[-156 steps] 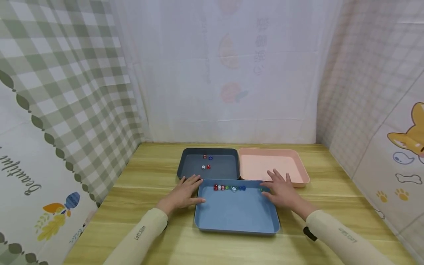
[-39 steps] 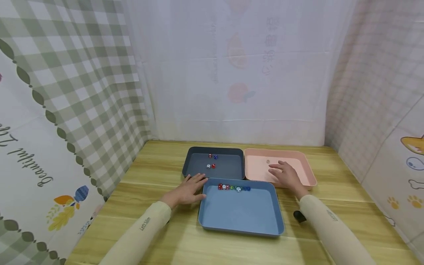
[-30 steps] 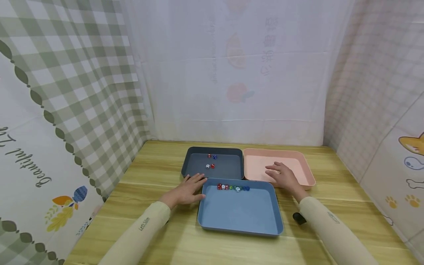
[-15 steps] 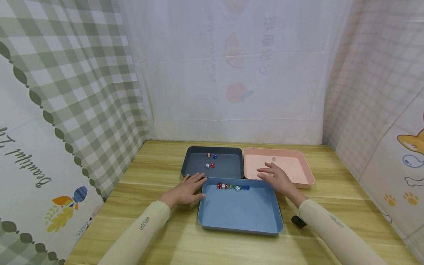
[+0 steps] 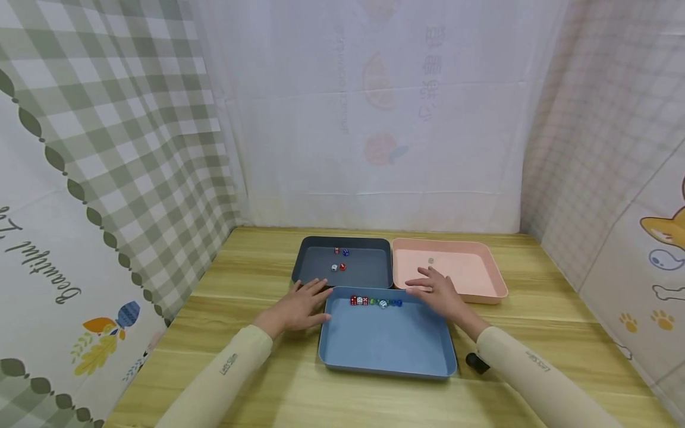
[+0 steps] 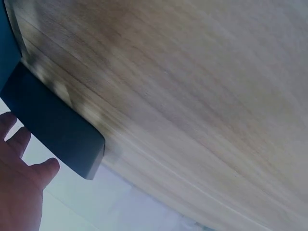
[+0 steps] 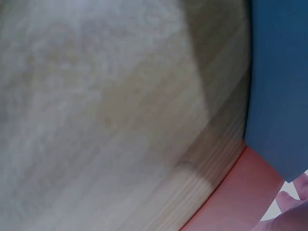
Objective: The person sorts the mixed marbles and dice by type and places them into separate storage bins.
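Note:
My left hand [image 5: 294, 308] lies with fingers spread across the near edge of the dark grey tray [image 5: 369, 279], its thumb at the left rim of the blue tray [image 5: 385, 370]. My right hand [image 5: 437, 295] reaches over the corner where the blue tray meets the pink tray [image 5: 476, 273], its fingers loosely extended and nothing visible in them. A small clear bead-like piece [image 5: 430, 260] lies in the pink tray. Along the far wall of the blue tray runs a row: red dice [image 5: 354, 301], a white die, green pieces [image 5: 372, 302], a larger striped marble [image 5: 383, 304] and blue pieces [image 5: 396, 303].
Inside the dark tray are red, white [image 5: 334, 268] and blue dice [image 5: 346, 252]. A black object [image 5: 477, 362] shows beside the right sleeve. The trays stand on a wood-grain table [image 5: 257, 255], enclosed by hanging cloths [image 5: 374, 196] at the back and sides.
My right hand has moved from the blue tray into the pink tray, then back left toward the blue one. The clear piece has appeared in the pink tray and shifted about. My left hand stays.

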### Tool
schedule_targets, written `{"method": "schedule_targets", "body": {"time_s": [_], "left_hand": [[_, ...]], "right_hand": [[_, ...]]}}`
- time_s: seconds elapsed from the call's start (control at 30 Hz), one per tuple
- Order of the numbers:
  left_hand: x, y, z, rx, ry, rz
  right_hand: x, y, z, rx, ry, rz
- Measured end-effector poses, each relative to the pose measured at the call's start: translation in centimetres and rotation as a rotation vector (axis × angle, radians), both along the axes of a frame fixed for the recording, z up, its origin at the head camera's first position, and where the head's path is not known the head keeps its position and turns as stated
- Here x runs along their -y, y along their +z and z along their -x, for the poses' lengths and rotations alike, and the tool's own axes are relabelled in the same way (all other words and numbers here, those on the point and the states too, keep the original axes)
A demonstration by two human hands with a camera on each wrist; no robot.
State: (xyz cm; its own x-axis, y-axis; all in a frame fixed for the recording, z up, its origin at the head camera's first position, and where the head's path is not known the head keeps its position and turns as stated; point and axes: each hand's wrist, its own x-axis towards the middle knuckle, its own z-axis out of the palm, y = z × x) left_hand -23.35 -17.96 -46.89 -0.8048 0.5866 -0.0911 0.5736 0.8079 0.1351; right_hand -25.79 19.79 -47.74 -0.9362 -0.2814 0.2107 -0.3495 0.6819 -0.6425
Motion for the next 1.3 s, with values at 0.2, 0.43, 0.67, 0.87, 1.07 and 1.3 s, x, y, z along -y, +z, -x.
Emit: {"method": "schedule_targets", "body": {"time_s": [0.2, 0.43, 0.67, 0.87, 1.07, 1.3], "left_hand": [[0.0, 0.0, -0.1, -0.008, 0.017, 0.002], [0.0, -0.2, 0.0, -0.013, 0.019, 0.014], [0.1, -0.3, 0.0, -0.023, 0.001, -0.010], [0.0, -0.2, 0.0, -0.025, 0.004, -0.014], [-0.1, -0.3, -0.1, -0.007, 0.026, -0.025], [-0.1, -0.3, 0.0, -0.004, 0.033, -0.023]], "right_hand": [[0.3, -0.4, -0.2, 0.001, -0.005, -0.032], [0.4, -0.7, -0.2, -0.050, 0.005, -0.096], [0.6, -0.9, -0.5, -0.074, 0.010, -0.159], [0.7, -1.1, -0.4, -0.085, 0.011, -0.193], [0.8, -1.2, -0.4, -0.086, 0.020, -0.207], [1.0, -1.4, -0.3, -0.105, 0.047, -0.265]]}}
